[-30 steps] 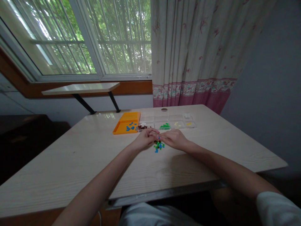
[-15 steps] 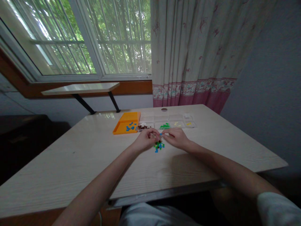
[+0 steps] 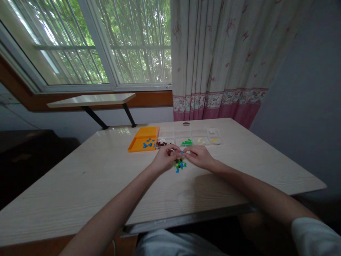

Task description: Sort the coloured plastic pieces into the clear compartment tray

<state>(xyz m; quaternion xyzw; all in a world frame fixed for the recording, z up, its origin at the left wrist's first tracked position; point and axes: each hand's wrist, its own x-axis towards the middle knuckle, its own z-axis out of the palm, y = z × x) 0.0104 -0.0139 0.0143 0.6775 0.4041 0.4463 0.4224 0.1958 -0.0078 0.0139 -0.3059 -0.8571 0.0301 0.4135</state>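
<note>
Blue piece (image 3: 182, 152) pinched between them, my left hand (image 3: 165, 157) and right hand (image 3: 200, 156) met; a multicoloured pile (image 3: 180, 165) lay at six o'clock.

The person's left arm (image 3: 114, 211) reaches forward from the lower left and the right arm (image 3: 247, 183) from the lower right, both slanting inward so the hands come close together. The left hand (image 3: 168, 156) is curled, thumb and fingertips turned toward the right hand (image 3: 199, 156), whose thumb and index finger form a pinch. Both wrists look nearly straight.
</note>
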